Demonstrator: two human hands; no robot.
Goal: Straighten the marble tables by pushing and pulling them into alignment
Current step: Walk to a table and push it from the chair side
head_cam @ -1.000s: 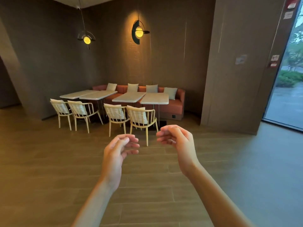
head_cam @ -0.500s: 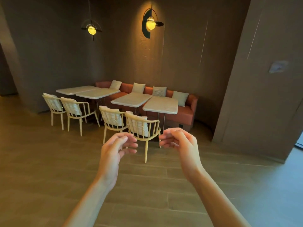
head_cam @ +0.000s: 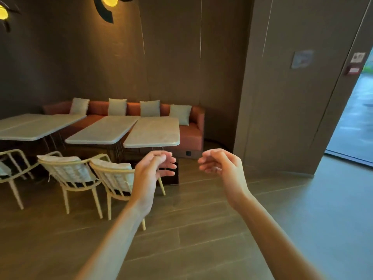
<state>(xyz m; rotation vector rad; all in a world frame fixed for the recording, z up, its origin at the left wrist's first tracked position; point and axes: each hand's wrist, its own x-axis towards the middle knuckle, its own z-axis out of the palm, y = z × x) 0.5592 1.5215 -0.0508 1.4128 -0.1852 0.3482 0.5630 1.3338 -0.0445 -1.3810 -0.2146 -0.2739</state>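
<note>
Pale marble tables stand in a row before an orange sofa. The rightmost table (head_cam: 154, 132) sits just ahead of me, a second table (head_cam: 105, 130) touches its left side at a slight angle, and a further table (head_cam: 34, 126) lies at the left. My left hand (head_cam: 152, 170) is raised in front of the rightmost table's near edge, fingers loosely curled, holding nothing. My right hand (head_cam: 220, 166) hangs in the air to the right of that table, fingers loosely curled and empty. Neither hand touches a table.
Cream slatted chairs (head_cam: 74, 172) (head_cam: 115, 178) with cushions stand on the near side of the tables, one right below my left hand. The orange sofa (head_cam: 191, 134) with grey pillows runs behind. A brown wall column (head_cam: 282, 98) rises at the right, beside a glass door (head_cam: 355, 118).
I have come much closer to the tables, which now fill the left middle of the view. Both hands stay raised and empty in the same loose pose.
</note>
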